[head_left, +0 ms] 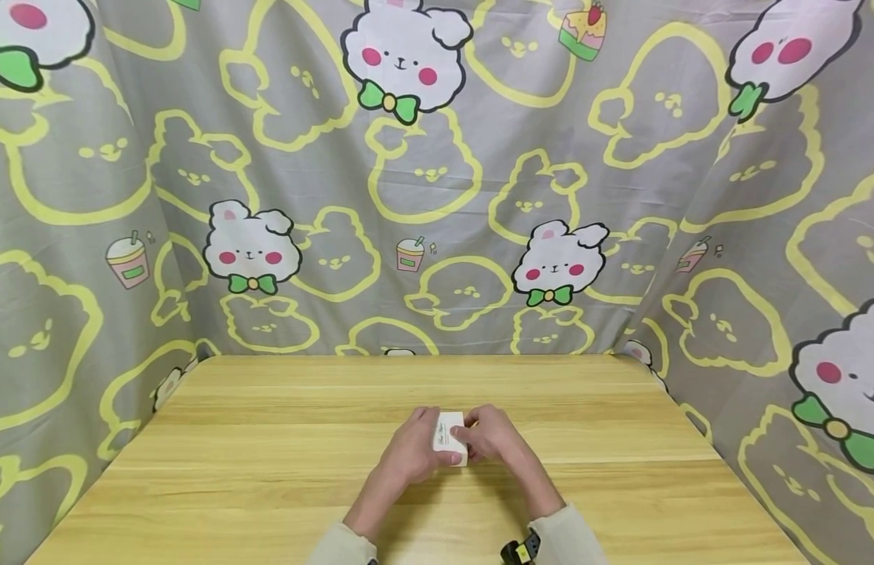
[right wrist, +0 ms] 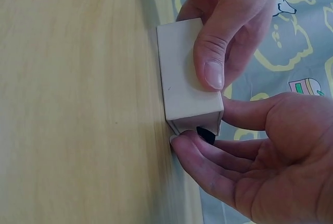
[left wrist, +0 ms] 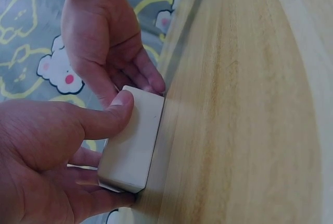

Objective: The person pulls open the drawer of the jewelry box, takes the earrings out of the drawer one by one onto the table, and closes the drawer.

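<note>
A small white box (head_left: 449, 420) with dark lettering on its top is held between both hands, low over the wooden table. My left hand (head_left: 409, 449) grips it from the left; in the left wrist view the thumb presses one broad face of the box (left wrist: 132, 151) while fingers pass beneath. My right hand (head_left: 492, 433) is at the opposite end, its thumb on the box and its fingers curled at the end face. There a short black tab (right wrist: 206, 135) sticks out beside the right fingertips. The underside of the box is hidden.
The light wooden table (head_left: 267, 439) spreads around both hands. Grey curtains (head_left: 324, 180) printed with rabbits and yellow outlines surround its back and sides. A black device with a yellow face (head_left: 522, 551) sits by the right sleeve cuff.
</note>
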Available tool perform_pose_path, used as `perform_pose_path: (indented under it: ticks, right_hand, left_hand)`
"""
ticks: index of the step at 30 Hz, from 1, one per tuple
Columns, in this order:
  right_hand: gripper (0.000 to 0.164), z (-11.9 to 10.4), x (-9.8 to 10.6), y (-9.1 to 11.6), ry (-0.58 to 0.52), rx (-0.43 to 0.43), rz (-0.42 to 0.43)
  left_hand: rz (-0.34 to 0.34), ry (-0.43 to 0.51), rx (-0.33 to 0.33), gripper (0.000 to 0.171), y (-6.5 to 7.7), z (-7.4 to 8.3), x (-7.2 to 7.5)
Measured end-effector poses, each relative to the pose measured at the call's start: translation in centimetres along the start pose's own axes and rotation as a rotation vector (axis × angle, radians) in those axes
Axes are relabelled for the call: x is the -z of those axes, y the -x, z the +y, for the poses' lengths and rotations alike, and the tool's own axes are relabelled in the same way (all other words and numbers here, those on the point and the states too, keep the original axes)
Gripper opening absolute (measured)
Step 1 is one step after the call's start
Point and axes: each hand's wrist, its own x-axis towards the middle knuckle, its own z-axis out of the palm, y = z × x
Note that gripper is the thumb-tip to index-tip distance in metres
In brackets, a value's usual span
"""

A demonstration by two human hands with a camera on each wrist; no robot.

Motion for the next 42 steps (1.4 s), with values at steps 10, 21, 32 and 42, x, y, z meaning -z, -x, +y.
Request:
perform_pose_path:
  ticks: [10, 21, 32, 42]
  right_hand:
    - [0.030, 0.3, 0.7, 0.2, -0.034, -0.013, -0.047]
    - [0.028, 0.8, 1.4, 0.2, -0.142, -0.050, -0.101]
    - [0.016, 0.9, 1.6, 0.3, -0.214, -0.089, -0.133]
    - [0.011, 1.0, 1.6, 0.3, -0.204, -0.079, -0.122]
  left_hand:
    - [-0.012, 0.007, 0.013, 0.084, -0.1, 0.0, -0.1]
    - [-0.018, 0.012, 0.035, 0.087, -0.2, 0.1, -0.2]
    - [-0.024, 0.029, 0.041, 0.087, 0.0, 0.1, -0.2]
    - [-0.032, 0.029, 0.043, 0.088, 0.0, 0.2, -0.2]
